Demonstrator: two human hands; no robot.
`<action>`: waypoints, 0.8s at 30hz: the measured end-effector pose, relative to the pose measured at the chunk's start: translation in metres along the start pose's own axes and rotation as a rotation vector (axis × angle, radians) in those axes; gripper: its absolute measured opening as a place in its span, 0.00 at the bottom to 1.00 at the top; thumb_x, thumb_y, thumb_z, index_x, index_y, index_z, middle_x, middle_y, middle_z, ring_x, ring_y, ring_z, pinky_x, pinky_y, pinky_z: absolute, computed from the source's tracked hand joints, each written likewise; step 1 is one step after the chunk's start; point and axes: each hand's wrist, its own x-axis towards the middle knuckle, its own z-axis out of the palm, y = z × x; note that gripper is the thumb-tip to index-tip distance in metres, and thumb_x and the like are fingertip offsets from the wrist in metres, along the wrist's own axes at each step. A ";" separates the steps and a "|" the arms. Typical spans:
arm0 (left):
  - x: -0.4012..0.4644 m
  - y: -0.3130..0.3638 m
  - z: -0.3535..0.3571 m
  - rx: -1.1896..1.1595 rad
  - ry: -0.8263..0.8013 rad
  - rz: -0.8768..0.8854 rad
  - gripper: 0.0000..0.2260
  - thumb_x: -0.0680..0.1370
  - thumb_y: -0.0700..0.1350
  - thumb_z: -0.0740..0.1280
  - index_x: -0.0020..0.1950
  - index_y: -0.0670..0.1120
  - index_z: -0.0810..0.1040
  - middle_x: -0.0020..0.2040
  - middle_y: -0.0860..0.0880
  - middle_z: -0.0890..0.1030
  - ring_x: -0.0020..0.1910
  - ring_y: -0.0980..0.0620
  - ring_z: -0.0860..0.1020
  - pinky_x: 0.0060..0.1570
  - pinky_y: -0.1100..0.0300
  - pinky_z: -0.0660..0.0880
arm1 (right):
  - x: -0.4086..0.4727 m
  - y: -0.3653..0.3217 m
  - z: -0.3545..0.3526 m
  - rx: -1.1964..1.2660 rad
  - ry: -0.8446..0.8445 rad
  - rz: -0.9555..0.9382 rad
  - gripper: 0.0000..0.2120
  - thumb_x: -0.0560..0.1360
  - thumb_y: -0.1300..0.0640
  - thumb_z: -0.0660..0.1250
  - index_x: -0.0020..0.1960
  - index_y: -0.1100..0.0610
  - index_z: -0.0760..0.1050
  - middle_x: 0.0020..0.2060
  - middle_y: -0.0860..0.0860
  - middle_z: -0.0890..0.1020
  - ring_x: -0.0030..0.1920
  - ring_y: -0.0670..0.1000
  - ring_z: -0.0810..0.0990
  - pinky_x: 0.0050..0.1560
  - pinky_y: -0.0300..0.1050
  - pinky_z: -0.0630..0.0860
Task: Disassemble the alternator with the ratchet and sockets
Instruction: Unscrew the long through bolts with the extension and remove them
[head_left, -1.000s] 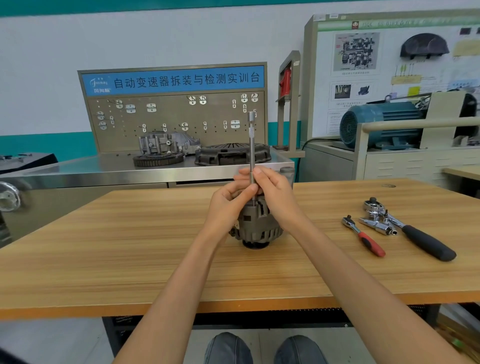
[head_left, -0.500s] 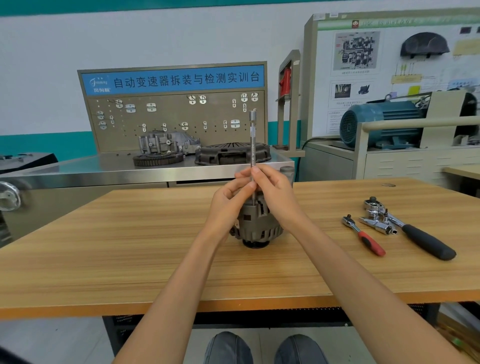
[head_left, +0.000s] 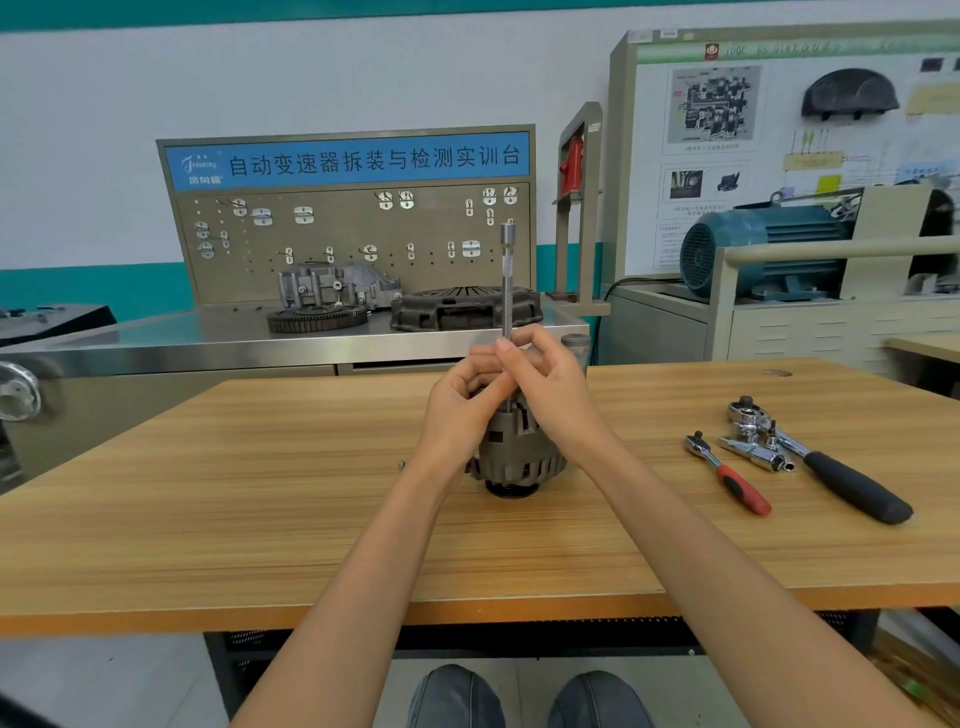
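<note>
1. We count one grey ribbed metal alternator (head_left: 519, 457), standing on its black pulley near the middle of the light wooden table (head_left: 260, 509).
2. One long slim steel extension bar (head_left: 507, 280) rises upright from the top of the alternator, with a wider socket end at twelve o'clock.
3. We see two hands: the left hand (head_left: 460, 410) sits at nine o'clock of the alternator, its fingers curled around the lower bar, and the right hand (head_left: 550, 395) sits at about two o'clock, its thumb and fingers pinching the same bar just above the housing (the bar's bottom end is hidden behind them).
4. At three o'clock, well apart from the hands, lie two ratchets: one small red-handled ratchet (head_left: 727, 473) and one large black-handled ratchet (head_left: 826, 467).
5. Between the ratchets lies a cluster of chrome socket pieces (head_left: 756, 449); we cannot count them.
</note>
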 end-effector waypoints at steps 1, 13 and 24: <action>0.001 0.000 0.000 0.002 0.006 -0.007 0.03 0.77 0.40 0.68 0.47 0.47 0.80 0.42 0.52 0.83 0.42 0.60 0.81 0.40 0.70 0.75 | 0.000 0.000 -0.001 0.000 -0.001 -0.001 0.04 0.79 0.57 0.61 0.48 0.53 0.75 0.38 0.42 0.84 0.43 0.39 0.82 0.43 0.29 0.75; 0.001 0.000 -0.005 0.023 -0.043 0.010 0.05 0.78 0.40 0.67 0.46 0.49 0.80 0.39 0.55 0.84 0.42 0.61 0.81 0.41 0.71 0.75 | 0.001 0.001 -0.001 -0.014 -0.006 0.007 0.12 0.81 0.58 0.57 0.51 0.55 0.79 0.48 0.48 0.83 0.50 0.43 0.81 0.51 0.32 0.75; -0.001 0.001 -0.007 0.009 -0.045 0.004 0.08 0.79 0.41 0.66 0.55 0.46 0.82 0.49 0.52 0.85 0.51 0.59 0.82 0.45 0.71 0.75 | 0.003 0.002 -0.003 0.025 -0.001 0.009 0.06 0.79 0.57 0.61 0.49 0.53 0.77 0.44 0.47 0.84 0.49 0.44 0.82 0.54 0.40 0.77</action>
